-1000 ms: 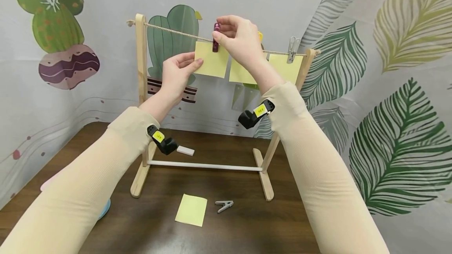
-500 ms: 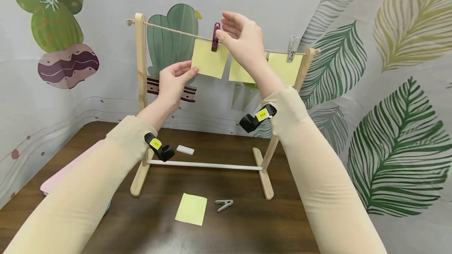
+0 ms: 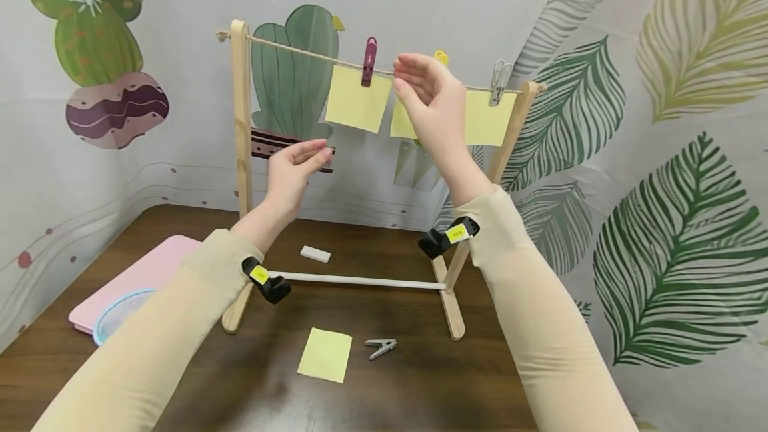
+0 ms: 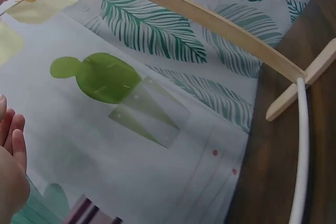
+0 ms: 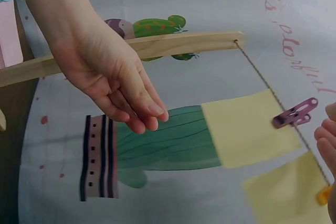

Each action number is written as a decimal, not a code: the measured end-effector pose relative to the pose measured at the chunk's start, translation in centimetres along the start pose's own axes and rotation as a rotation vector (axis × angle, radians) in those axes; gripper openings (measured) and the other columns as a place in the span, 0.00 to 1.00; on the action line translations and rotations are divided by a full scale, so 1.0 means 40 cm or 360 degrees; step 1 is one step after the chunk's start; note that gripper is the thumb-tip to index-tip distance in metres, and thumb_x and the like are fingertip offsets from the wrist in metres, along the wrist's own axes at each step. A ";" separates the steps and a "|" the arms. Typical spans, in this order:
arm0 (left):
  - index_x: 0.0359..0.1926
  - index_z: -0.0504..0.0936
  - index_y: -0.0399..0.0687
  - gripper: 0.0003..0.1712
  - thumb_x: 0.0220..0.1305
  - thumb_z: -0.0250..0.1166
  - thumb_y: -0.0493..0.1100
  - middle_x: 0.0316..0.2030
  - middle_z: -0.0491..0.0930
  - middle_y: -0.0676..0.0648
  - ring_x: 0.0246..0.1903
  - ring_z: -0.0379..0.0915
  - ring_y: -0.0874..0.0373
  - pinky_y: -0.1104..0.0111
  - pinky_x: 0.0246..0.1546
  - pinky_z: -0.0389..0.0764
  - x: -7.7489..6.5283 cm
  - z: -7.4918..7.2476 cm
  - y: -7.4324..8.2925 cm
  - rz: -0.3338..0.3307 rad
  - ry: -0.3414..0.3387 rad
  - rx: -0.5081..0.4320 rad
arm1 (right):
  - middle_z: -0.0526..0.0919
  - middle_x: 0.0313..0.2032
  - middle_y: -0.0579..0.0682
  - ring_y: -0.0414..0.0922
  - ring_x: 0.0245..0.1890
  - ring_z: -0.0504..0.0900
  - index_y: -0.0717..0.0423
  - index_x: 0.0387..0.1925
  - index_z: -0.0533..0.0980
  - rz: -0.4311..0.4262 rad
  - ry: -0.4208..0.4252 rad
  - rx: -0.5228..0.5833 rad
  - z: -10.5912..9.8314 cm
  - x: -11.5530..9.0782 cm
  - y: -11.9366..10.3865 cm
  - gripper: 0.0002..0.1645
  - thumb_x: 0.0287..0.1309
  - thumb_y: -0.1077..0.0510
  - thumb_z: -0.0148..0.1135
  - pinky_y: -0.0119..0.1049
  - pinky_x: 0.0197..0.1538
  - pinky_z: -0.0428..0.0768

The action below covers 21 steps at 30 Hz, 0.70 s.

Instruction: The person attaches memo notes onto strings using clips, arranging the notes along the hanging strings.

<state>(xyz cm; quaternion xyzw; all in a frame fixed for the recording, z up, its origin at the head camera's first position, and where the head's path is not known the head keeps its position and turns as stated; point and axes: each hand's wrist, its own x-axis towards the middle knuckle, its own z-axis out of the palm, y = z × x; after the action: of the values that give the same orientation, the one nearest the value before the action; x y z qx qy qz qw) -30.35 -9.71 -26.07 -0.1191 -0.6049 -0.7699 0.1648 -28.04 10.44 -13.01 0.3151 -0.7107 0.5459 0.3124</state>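
Note:
A yellow paper sheet (image 3: 357, 100) hangs from the rope (image 3: 294, 51) under a purple clothespin (image 3: 369, 62). My left hand (image 3: 293, 175) is below and left of that sheet, apart from it, with loosely bent fingers and nothing in them. My right hand (image 3: 437, 105) is raised to the right of the clothespin, fingers relaxed, overlapping a second yellow sheet (image 3: 402, 119) in the head view. A yellow clothespin (image 3: 441, 57) shows behind it. Farther right, a grey clothespin (image 3: 500, 83) holds a third sheet (image 3: 489, 119).
The rope spans a wooden frame (image 3: 241, 119) with a white lower bar (image 3: 354, 281). On the brown table (image 3: 420, 379) lie a yellow sheet (image 3: 325, 355), a grey clothespin (image 3: 381, 348) and a white block (image 3: 315, 254). A pink flat case (image 3: 144, 269) and blue-rimmed mesh item (image 3: 123, 309) are left.
My right hand has let go of the purple clothespin and moved right and down. My left hand has released the sheet's edge and dropped lower. The sheet stays hanging.

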 end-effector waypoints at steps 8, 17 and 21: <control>0.55 0.78 0.29 0.21 0.65 0.65 0.37 0.30 0.86 0.64 0.35 0.83 0.70 0.75 0.45 0.80 -0.055 -0.024 -0.070 -0.0052 -0.0037 -0.0013 | 0.83 0.46 0.67 0.38 0.44 0.84 0.74 0.48 0.76 -0.0064 -0.0019 0.0021 -0.008 -0.107 0.077 0.14 0.63 0.69 0.59 0.35 0.54 0.80; 0.47 0.83 0.41 0.12 0.63 0.67 0.37 0.33 0.86 0.62 0.37 0.83 0.69 0.77 0.48 0.78 -0.135 -0.054 -0.149 -0.0122 -0.0072 0.0053 | 0.82 0.47 0.68 0.32 0.44 0.82 0.73 0.48 0.75 0.0183 -0.0044 0.0039 -0.022 -0.274 0.203 0.14 0.61 0.70 0.60 0.31 0.53 0.80; 0.51 0.81 0.34 0.17 0.63 0.67 0.38 0.34 0.87 0.61 0.39 0.83 0.69 0.77 0.50 0.77 -0.164 -0.072 -0.190 -0.0173 -0.0107 0.0116 | 0.82 0.46 0.71 0.31 0.43 0.83 0.74 0.48 0.75 0.0325 -0.0008 0.0099 -0.026 -0.371 0.273 0.14 0.61 0.70 0.61 0.28 0.52 0.80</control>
<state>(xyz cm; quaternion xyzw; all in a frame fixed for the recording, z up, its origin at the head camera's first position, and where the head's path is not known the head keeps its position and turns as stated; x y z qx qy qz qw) -27.31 -10.17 -36.06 -0.1057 -0.6433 -0.7508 0.1064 -27.53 15.26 -30.82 0.2519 -0.7225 0.5960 0.2435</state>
